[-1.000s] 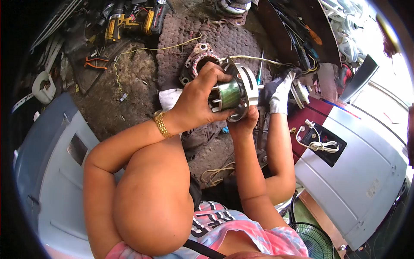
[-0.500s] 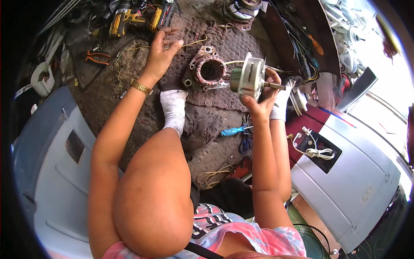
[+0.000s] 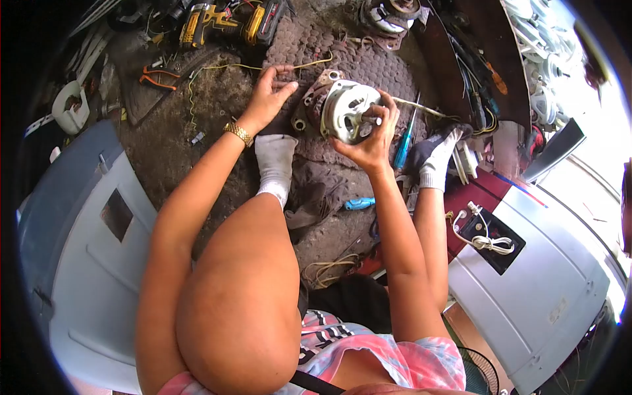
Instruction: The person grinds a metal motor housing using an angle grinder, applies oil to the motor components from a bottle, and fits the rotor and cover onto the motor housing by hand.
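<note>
My right hand (image 3: pixel 374 146) grips a round metal motor end cover (image 3: pixel 343 112) with a shaft sticking out of its middle. The cover sits over or against the motor stator housing (image 3: pixel 300 123), whose bolt-hole flange shows at its left; the cover hides the windings, and I cannot tell if it is fully seated. My left hand (image 3: pixel 271 97), with a gold watch at the wrist, hovers left of the housing, its fingers stretched out and holding nothing. A yellow wire (image 3: pixel 315 63) runs close above those fingers.
Right of the housing lies a blue-handled screwdriver (image 3: pixel 403 150), with another blue handle (image 3: pixel 360 203) lower down. A yellow power drill (image 3: pixel 205 25), orange-handled pliers (image 3: pixel 158 79) and a second motor part (image 3: pixel 388 18) lie farther off. A brown woven mat (image 3: pixel 388 69) covers the floor.
My right hand has brought the end cover with its rotor leftward onto the stator, hiding the opening. My left hand, still open, sits nearer the housing. The view has shifted slightly.
</note>
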Demonstrator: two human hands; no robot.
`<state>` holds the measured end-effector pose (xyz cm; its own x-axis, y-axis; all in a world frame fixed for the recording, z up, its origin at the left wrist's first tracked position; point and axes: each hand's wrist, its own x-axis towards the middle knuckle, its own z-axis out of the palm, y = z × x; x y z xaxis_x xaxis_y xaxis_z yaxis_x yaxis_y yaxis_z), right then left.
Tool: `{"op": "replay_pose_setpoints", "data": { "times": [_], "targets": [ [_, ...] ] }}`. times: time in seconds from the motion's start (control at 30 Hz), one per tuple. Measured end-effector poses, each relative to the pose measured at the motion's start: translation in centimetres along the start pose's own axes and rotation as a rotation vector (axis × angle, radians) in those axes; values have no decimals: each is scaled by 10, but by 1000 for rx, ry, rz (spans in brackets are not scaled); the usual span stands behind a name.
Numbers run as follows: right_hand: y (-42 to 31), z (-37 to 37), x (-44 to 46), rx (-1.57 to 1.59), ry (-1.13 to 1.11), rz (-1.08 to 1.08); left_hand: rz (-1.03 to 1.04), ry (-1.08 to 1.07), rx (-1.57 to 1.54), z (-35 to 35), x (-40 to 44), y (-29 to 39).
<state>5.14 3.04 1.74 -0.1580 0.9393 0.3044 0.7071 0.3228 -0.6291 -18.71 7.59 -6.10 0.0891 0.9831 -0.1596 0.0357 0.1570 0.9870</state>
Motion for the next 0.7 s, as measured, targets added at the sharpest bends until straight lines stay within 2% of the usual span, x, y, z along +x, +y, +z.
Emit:
{"op": "replay_pose_setpoints", "data": {
  "times": [0.17, 0.6, 0.7],
  "targets": [
    [-7, -1, 7, -85, -50, -4, -100, -16, 38, -2, 0, 1],
    [-3, 22, 1, -165, -98, 70, -80, -92, 129, 6, 3, -14],
    [-5, 26, 1, -207, -113, 122, -166, -164, 79, 10, 1, -4]
  ]
}}
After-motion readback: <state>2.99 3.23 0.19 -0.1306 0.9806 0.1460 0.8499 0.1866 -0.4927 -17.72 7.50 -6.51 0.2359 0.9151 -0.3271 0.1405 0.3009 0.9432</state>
